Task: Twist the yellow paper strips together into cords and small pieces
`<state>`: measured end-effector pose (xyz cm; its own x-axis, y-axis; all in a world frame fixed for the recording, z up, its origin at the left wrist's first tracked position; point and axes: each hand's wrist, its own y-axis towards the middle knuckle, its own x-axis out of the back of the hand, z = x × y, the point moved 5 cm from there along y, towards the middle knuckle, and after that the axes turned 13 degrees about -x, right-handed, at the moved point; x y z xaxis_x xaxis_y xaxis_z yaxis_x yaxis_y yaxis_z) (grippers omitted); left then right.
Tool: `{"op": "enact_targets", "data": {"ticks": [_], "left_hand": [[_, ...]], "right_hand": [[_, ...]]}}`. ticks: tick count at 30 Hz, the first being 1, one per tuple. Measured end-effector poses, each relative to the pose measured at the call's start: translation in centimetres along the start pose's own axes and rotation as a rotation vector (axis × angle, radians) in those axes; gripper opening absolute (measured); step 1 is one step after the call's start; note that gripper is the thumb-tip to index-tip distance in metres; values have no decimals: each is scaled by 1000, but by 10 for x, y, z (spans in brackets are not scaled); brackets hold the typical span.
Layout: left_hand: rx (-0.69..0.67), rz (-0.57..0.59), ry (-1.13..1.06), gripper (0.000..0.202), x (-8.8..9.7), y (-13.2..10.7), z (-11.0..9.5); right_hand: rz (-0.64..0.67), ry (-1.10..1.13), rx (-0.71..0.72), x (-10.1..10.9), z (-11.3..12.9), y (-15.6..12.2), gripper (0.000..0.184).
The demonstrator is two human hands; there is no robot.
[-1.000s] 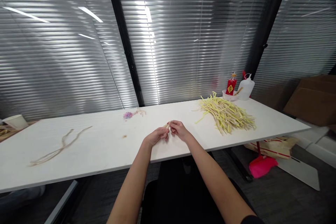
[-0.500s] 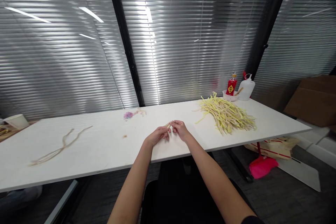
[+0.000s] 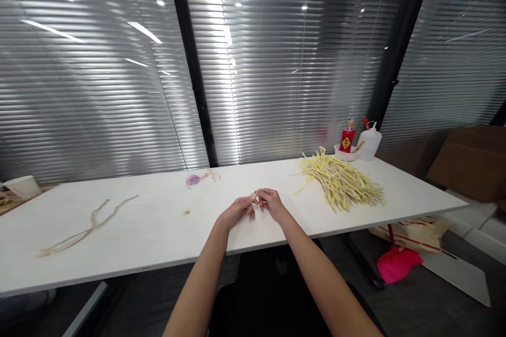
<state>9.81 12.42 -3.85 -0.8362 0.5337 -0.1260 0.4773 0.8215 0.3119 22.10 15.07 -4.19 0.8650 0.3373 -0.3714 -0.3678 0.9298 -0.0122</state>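
Observation:
My left hand (image 3: 237,210) and my right hand (image 3: 271,202) meet over the white table (image 3: 158,231), near its front edge. Both have their fingers pinched on a small pale beige piece (image 3: 254,196) held between them; most of it is hidden by the fingers. A big heap of yellow and beige fuzzy stems (image 3: 340,181) lies to the right of my right hand. Three long beige stems (image 3: 85,226) lie apart on the table's left side.
A small purple and pink tuft (image 3: 193,179) lies near the table's back edge. A red bottle (image 3: 347,139), a white squeeze bottle (image 3: 369,139) and a small white bowl (image 3: 344,154) stand at the back right. A pink broom (image 3: 397,263) lies on the floor. A white cup (image 3: 23,186) stands at far left.
The view has tilted up a little, so the table and hands sit lower in the picture. My hands keep their pinch on the small piece at the same spot.

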Motion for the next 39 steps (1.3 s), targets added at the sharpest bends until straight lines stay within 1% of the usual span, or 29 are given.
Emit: {"op": "enact_targets", "data": {"ticks": [3,7,13,23,30,35,39], "left_hand": [[1,-14,-11,32,0,0,0],[-1,-52,-31,28,1,0,-2],[-12,-124,-23,27,2,1,-6],[-37,-168,-17,24,4,1,-6],[-105,-272,55,29,10,4,0],[-173,-309,161,34,9,5,-6],[-174,-366,211,37,10,4,-9]], "right_hand": [[19,40,-21,0,-1,1,19],[79,72,-44,-2,-1,1,17],[114,87,-25,-5,2,-1,23],[101,105,-35,-2,-2,3,21],[84,111,-71,2,-6,8,23],[36,107,-89,6,-10,12,27],[27,75,-78,6,-10,11,34]]}}
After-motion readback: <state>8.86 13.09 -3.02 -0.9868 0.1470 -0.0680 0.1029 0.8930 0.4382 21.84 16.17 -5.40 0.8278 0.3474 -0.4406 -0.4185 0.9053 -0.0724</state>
